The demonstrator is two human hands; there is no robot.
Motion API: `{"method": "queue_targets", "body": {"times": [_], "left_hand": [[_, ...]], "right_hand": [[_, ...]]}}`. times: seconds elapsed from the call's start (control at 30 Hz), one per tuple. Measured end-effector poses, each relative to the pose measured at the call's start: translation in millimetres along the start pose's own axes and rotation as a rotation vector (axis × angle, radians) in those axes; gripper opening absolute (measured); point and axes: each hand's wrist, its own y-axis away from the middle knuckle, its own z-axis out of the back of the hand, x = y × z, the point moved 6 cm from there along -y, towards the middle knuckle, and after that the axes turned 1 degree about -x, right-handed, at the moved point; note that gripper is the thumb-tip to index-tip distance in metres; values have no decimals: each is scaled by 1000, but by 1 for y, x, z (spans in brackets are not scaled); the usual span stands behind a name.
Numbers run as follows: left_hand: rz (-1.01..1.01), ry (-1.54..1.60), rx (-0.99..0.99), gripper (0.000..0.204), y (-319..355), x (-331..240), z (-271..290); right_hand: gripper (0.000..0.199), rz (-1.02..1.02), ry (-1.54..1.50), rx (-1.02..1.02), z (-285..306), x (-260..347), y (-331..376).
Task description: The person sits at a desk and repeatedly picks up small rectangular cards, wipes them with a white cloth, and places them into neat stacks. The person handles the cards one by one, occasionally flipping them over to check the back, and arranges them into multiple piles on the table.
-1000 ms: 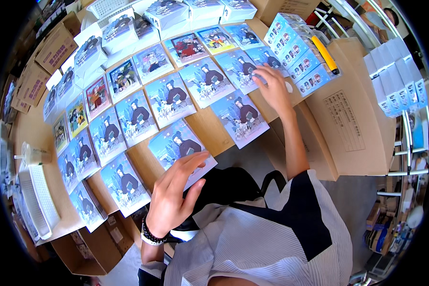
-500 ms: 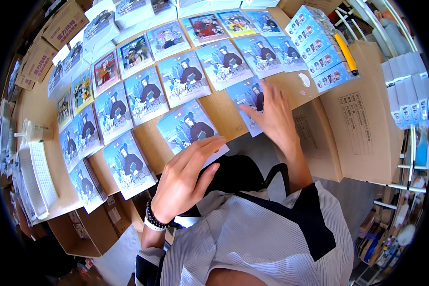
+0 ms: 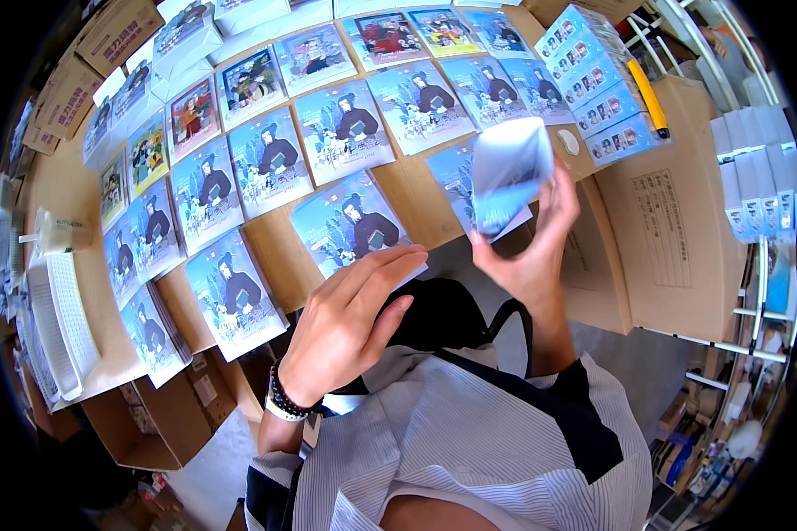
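Note:
My right hand [image 3: 538,257] pinches a blue printed card [image 3: 510,173] between thumb and fingers. The card is raised, bent, and turned so that its paler side shows. Just below it, a pile of matching blue cards [image 3: 454,188] lies at the table's front edge. My left hand [image 3: 338,329] is open, its fingers stretched out and together over the near corner of another blue card pile [image 3: 350,221]. Whether those fingertips press on the pile I cannot tell. On that wrist are dark beads and a white band.
Rows of printed card piles [image 3: 344,124] cover the wooden table [image 3: 412,190]. At the right stand blue boxes [image 3: 607,102] with a yellow cutter [image 3: 648,97] beside them, next to a large carton [image 3: 669,203]. A white basket [image 3: 64,319] and a lidded cup [image 3: 62,232] sit at the left.
My right hand has taken a card off the right front pile and lifted it, tilting and bending it. My left hand stays almost where it was.

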Motion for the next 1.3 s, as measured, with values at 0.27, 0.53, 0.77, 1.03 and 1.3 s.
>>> {"method": "queue_targets", "body": {"times": [0.27, 0.53, 0.77, 1.03, 1.3], "left_hand": [[19, -19, -1, 41, 5, -1, 2], [68, -53, 12, 53, 13, 3, 7], [149, 29, -51, 64, 20, 16, 8], [232, -14, -278, 23, 36, 38, 34], [412, 210, -496, 36, 36, 41, 39]], "right_hand": [[116, 319, -26, -119, -10, 39, -10], [112, 292, -184, -162, -42, 60, -9], [106, 187, -413, -22, -71, 85, -3], [41, 0, -431, 184, -81, 62, -11], [21, -398, -719, 266, -107, 11, -57]]}}
